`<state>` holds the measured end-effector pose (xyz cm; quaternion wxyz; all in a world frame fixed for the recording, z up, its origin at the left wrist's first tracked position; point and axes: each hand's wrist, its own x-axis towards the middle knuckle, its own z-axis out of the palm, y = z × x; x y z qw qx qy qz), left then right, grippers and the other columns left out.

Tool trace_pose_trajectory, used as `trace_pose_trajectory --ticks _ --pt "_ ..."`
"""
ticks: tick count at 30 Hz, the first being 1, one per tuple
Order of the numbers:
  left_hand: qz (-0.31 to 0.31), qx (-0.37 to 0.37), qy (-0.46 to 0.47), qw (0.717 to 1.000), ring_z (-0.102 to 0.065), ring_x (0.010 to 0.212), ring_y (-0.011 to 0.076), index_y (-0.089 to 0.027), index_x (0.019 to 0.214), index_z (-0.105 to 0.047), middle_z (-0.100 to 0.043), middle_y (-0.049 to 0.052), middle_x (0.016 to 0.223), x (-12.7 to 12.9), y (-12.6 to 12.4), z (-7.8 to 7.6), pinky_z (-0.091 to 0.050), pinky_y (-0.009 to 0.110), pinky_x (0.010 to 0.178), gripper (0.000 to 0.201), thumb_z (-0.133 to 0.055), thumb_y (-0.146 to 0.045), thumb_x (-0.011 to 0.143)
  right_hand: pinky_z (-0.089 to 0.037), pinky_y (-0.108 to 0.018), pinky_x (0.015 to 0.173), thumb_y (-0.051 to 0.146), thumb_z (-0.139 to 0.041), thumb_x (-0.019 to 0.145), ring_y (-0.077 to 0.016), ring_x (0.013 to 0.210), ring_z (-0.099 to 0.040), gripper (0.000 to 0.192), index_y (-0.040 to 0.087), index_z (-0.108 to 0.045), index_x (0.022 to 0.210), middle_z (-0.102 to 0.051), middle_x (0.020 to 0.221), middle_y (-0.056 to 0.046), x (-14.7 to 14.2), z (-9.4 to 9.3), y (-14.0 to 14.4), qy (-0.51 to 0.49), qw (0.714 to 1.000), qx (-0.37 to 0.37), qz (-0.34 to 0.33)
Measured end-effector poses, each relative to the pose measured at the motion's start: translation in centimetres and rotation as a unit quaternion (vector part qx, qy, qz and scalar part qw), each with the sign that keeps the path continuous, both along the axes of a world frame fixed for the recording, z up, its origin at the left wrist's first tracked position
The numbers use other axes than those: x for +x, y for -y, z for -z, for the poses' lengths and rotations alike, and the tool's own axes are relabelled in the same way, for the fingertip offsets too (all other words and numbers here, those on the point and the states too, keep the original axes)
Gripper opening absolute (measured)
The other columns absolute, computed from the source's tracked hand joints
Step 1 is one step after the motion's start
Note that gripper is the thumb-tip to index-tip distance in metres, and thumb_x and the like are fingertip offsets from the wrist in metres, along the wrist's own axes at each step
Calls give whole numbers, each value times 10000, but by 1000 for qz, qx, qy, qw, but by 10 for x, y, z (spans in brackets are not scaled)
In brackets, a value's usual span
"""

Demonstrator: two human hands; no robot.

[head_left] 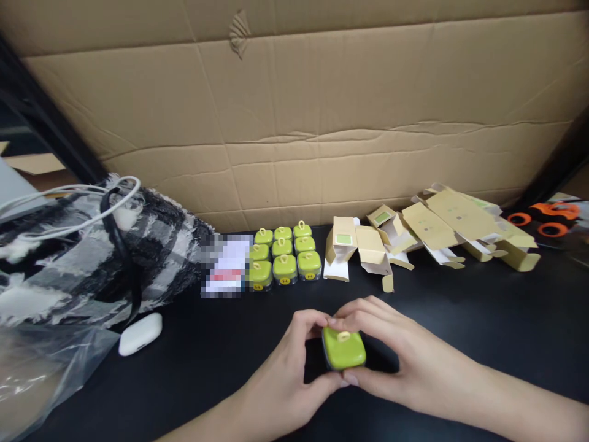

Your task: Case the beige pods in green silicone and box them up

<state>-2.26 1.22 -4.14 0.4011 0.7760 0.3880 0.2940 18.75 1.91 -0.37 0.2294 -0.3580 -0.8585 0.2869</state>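
Both of my hands hold one small green case (343, 349) with a yellow ring on its lid, just above the black table (483, 319). My left hand (294, 362) cups its left side, fingers curled over the top. My right hand (391, 350) grips it from the right, thumb under its front edge. Behind them several identical green cases (284, 255) stand in a neat block of rows. To the right of that block lie several small tan cardboard boxes (427, 236), some opened and some flattened.
A large cardboard sheet (322, 110) walls off the back. At the left lie a black-and-white fuzzy bag (92, 258) with a white cable, a white earbud case (140, 333) and a clear plastic bag (41, 374). A blurred card (227, 264) lies next to the cases. Orange items (550, 221) sit far right.
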Motion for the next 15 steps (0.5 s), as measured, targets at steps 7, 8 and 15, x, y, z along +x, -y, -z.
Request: trace_pose_trajectory --ticks 7,8,15 --pt "29 67 -40 997 -507 1195 166 -360 1217 -299 -484 1 1264 -4 2 -7 -425 348 1042 531 -598 -137 839 -493 -309 863 157 -672 720 -203 1021 -559 386 200 -568 1090 -566 1132 -68 -3 16 5 -20 999 49 9" --pt "38 81 -61 994 -511 1184 173 -352 1229 -301 -492 9 1264 -5 1 -12 -433 351 1029 542 -593 -124 832 -499 -309 869 173 -682 718 -206 1032 -565 409 204 -563 1108 -562 1143 -70 -3 17 4 -23 999 46 -1" --pt "57 140 -260 954 -571 1062 250 -296 1199 -513 -585 51 1176 -29 -11 -60 -502 393 907 432 -605 -164 798 -521 -318 912 175 -573 870 -205 1121 -587 477 354 -427 1287 -592 1212 -40 14 -11 5 -100 976 182 71"
